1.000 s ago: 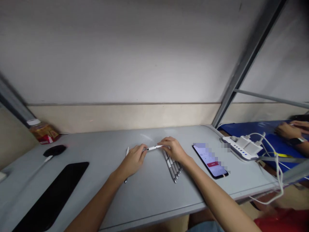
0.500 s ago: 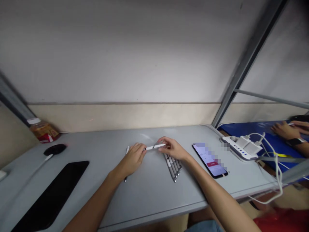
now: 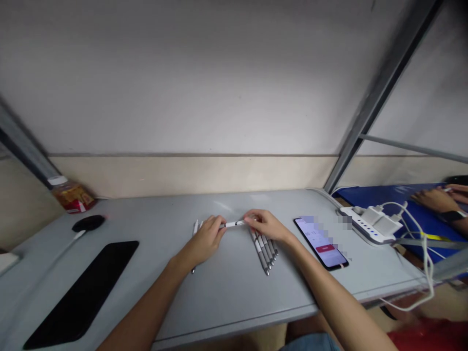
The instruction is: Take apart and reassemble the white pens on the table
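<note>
A white pen (image 3: 233, 224) with a dark band lies sideways between my two hands, just above the grey table. My left hand (image 3: 207, 238) is closed around its left end. At the other end, the fingers of my right hand (image 3: 266, 225) pinch it near the tip. Several white and grey pens (image 3: 263, 251) lie side by side beneath and in front of my right hand, grey ends toward me. Another pen (image 3: 196, 227) lies under my left hand, which covers its middle.
A phone (image 3: 321, 243) with a lit screen lies on the right, beside a white power strip (image 3: 365, 225) with chargers. On the left are a black mat (image 3: 82, 295), a black mouse-like device (image 3: 88, 223) and a jar (image 3: 72, 196). Another person's hand (image 3: 433, 200) is at far right.
My right fingers have closed further over the pen's right end, which now looks more level. The whole view has shifted slightly.
</note>
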The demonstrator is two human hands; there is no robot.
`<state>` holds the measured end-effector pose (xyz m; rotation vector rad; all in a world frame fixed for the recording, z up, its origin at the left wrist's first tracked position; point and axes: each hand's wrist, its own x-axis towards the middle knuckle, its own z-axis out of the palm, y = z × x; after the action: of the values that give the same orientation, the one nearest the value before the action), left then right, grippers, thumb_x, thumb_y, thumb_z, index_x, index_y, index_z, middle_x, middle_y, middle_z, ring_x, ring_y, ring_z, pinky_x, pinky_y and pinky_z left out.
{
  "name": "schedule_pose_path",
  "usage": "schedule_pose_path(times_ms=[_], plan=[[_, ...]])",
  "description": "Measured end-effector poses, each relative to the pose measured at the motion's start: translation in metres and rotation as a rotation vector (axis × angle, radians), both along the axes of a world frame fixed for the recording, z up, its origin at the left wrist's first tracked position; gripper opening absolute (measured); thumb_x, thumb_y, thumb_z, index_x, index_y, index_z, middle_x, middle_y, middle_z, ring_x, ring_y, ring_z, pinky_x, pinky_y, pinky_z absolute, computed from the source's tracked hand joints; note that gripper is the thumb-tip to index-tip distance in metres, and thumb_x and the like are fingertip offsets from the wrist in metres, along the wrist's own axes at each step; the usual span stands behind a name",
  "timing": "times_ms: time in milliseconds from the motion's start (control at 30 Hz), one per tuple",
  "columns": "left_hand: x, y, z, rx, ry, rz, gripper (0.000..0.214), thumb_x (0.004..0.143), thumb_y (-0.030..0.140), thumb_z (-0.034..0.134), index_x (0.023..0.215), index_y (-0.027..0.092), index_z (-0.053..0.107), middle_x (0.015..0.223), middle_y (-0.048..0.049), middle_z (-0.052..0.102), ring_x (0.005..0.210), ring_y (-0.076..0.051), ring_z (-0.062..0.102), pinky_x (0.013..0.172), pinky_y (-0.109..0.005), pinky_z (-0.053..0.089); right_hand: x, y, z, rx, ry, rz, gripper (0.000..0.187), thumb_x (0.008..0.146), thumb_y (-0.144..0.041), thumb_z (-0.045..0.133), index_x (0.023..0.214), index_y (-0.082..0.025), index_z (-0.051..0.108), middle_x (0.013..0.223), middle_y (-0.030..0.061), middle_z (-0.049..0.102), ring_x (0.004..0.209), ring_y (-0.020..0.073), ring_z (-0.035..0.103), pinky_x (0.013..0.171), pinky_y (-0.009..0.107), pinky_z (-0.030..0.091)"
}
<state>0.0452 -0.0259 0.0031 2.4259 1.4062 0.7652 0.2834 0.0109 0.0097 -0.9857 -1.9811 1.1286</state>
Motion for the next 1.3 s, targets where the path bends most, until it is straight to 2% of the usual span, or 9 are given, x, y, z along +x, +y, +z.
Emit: schedule_pose_path(times_ms=[200, 333, 467, 633, 767, 867, 1100, 1200, 1300], plan=[[0.001, -0.001, 0.001, -0.035, 0.011, -0.005, 0.019, 0.096, 0.032, 0.033, 0.097, 0.022, 0.049, 0.096, -0.0034, 0.053, 0.09, -0.018, 0.052, 0.084, -0.035, 0.042, 0.0, -0.001, 0.0, -0.08, -0.051, 0.026, 0.045, 0.09, -0.053, 0.043, 0.083, -0.013, 0.062, 0.049, -0.003, 0.05, 0.041, 0.0085, 0.04, 0.043, 0.021, 0.032], [0.0, 0.0, -0.001, -0.021, -0.004, -0.006, 0.02, 0.096, 0.033, 0.033, 0.098, 0.022, 0.049, 0.096, -0.0037, 0.053, 0.089, -0.018, 0.052, 0.083, -0.035, 0.042, 0.0, -0.002, 0.001, 0.017, 0.032, 0.037, 0.037, 0.079, -0.045, 0.065, 0.101, -0.016, 0.06, 0.059, -0.0047, 0.053, 0.049, 0.0087, 0.046, 0.048, 0.019, 0.035], [-0.001, 0.001, -0.003, -0.008, 0.017, -0.021, 0.023, 0.097, 0.033, 0.031, 0.1, 0.021, 0.05, 0.096, -0.0043, 0.054, 0.09, -0.019, 0.051, 0.085, -0.036, 0.042, -0.001, -0.002, 0.0, -0.061, -0.065, 0.037, 0.048, 0.092, -0.053, 0.038, 0.08, -0.013, 0.062, 0.049, -0.0023, 0.05, 0.041, 0.0086, 0.04, 0.045, 0.022, 0.032], [-0.002, 0.002, -0.004, 0.005, 0.051, -0.027, 0.026, 0.097, 0.032, 0.029, 0.095, 0.021, 0.052, 0.089, -0.0033, 0.054, 0.085, -0.019, 0.05, 0.081, -0.035, 0.042, -0.002, -0.004, 0.004, 0.177, -0.021, 0.003, 0.034, 0.081, -0.042, 0.063, 0.106, -0.019, 0.064, 0.068, -0.0015, 0.057, 0.058, 0.0109, 0.047, 0.056, 0.022, 0.036], [-0.003, 0.003, -0.002, 0.018, 0.113, -0.035, 0.028, 0.097, 0.029, 0.027, 0.087, 0.021, 0.051, 0.083, -0.0021, 0.053, 0.079, -0.018, 0.049, 0.075, -0.032, 0.04, -0.005, -0.008, 0.006, 0.252, -0.085, -0.012, 0.024, 0.086, -0.037, 0.057, 0.093, -0.017, 0.069, 0.067, 0.0001, 0.058, 0.059, 0.0104, 0.044, 0.056, 0.023, 0.033], [-0.003, 0.003, 0.002, 0.096, 0.205, -0.031, 0.028, 0.097, 0.023, 0.027, 0.081, 0.02, 0.05, 0.079, -0.0023, 0.054, 0.077, -0.018, 0.048, 0.072, -0.032, 0.036, -0.008, -0.01, 0.006, 0.062, -0.063, 0.021, 0.028, 0.086, -0.039, 0.055, 0.084, -0.014, 0.068, 0.058, -0.0022, 0.048, 0.053, 0.0087, 0.038, 0.049, 0.021, 0.027], [0.002, -0.004, 0.017, 0.316, 0.39, -0.012, 0.029, 0.092, 0.01, 0.03, 0.076, 0.02, 0.053, 0.077, -0.0057, 0.059, 0.078, -0.021, 0.047, 0.072, -0.037, 0.03, 0.001, -0.004, 0.004, -0.842, 0.285, 0.355, 0.025, 0.082, -0.036, 0.058, 0.08, -0.011, 0.059, 0.048, -0.0119, 0.02, 0.04, 0.003, 0.009, 0.038, 0.018, 0.011], [0.004, -0.005, 0.018, 0.334, 0.4, 0.025, 0.029, 0.093, 0.015, 0.031, 0.082, 0.021, 0.056, 0.082, -0.0068, 0.061, 0.081, -0.021, 0.049, 0.075, -0.038, 0.03, 0.001, -0.002, 0.003, -0.898, 0.336, 0.347, 0.027, 0.082, -0.035, 0.059, 0.083, -0.009, 0.061, 0.048, -0.0112, 0.024, 0.039, 0.0025, 0.013, 0.038, 0.017, 0.012], [0.002, -0.004, 0.015, 0.299, 0.343, 0.039, 0.026, 0.097, 0.026, 0.032, 0.098, 0.021, 0.057, 0.093, -0.007, 0.063, 0.089, -0.022, 0.051, 0.079, -0.038, 0.03, -0.007, -0.003, 0.002, -0.662, 0.407, 0.116, 0.03, 0.079, -0.038, 0.065, 0.085, -0.009, 0.065, 0.05, -0.0072, 0.038, 0.041, 0.0038, 0.029, 0.039, 0.018, 0.021]])
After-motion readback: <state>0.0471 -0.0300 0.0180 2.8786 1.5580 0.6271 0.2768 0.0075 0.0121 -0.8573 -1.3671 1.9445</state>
